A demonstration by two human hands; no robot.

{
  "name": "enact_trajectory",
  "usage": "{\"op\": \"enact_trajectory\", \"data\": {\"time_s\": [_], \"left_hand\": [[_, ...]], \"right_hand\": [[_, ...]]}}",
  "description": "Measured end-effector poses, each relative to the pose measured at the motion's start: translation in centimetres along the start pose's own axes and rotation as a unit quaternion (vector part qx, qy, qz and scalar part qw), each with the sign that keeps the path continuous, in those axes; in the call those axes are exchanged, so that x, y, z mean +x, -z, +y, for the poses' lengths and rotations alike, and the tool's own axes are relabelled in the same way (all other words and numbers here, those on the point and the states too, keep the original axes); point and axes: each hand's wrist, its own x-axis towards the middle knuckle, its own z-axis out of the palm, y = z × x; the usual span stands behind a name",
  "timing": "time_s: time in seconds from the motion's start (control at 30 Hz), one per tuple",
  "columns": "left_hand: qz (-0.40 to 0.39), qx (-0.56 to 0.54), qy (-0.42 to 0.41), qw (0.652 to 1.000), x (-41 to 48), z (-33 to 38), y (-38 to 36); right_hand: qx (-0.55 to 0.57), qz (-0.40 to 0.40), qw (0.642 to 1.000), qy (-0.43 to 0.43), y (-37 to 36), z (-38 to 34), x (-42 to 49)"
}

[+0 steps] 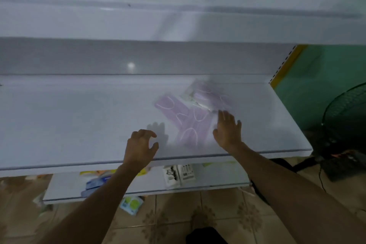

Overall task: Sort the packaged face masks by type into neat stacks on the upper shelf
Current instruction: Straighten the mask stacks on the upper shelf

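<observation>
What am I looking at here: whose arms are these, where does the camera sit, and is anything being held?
There is no machine: these are a person's two bare arms, filmed by one wide camera worn on the head, looking forward and down. The white shelf carries a loose, overlapping heap of pink face masks in clear wrappers, not yet stacked. The right hand is spread open at the heap's near right edge; blur hides whether it touches. The left hand hovers beside the heap, fingers loosely curled, holding nothing. A lower shelf holds other packets, and a fan stands at the right.
</observation>
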Motion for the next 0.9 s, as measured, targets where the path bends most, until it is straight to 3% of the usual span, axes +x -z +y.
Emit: {"op": "enact_trajectory", "data": {"time_s": [0.17,0.3,0.37,0.5,0.6,0.7,0.8,0.9], "left_hand": [[-0.005,0.053,-0.156,0.986,4.8,3.9,-5.3],[-0.089,0.14,-0.17,0.971,6.9,5.6,-8.0],[-0.082,0.157,-0.161,0.971,6.9,5.0,-7.9],[-0.088,0.212,-0.083,0.97,5.1,3.9,-6.1],[-0.106,0.13,0.033,0.985,3.8,3.5,-4.3],[-0.055,0.048,-0.023,0.997,2.1,2.8,-3.5],[-0.066,0.065,0.059,0.994,0.1,1.8,-2.0],[-0.002,0.102,0.14,0.985,-1.9,-0.6,-0.9]], "right_hand": [[0.003,-0.023,0.999,-0.031,-1.8,4.0,5.4],[0.042,-0.014,0.999,0.009,-3.1,5.3,8.9],[0.077,-0.017,0.997,0.024,-3.0,5.7,9.6],[0.033,0.046,0.998,0.033,-1.9,5.5,8.2],[0.029,0.11,0.99,0.086,-1.5,3.3,5.6],[0.019,0.122,0.973,0.197,-1.7,-0.1,2.8],[0.049,0.004,0.964,0.26,-2.8,-3.8,-0.4],[0.015,-0.076,0.966,0.247,-4.2,-5.7,-1.8]]}}
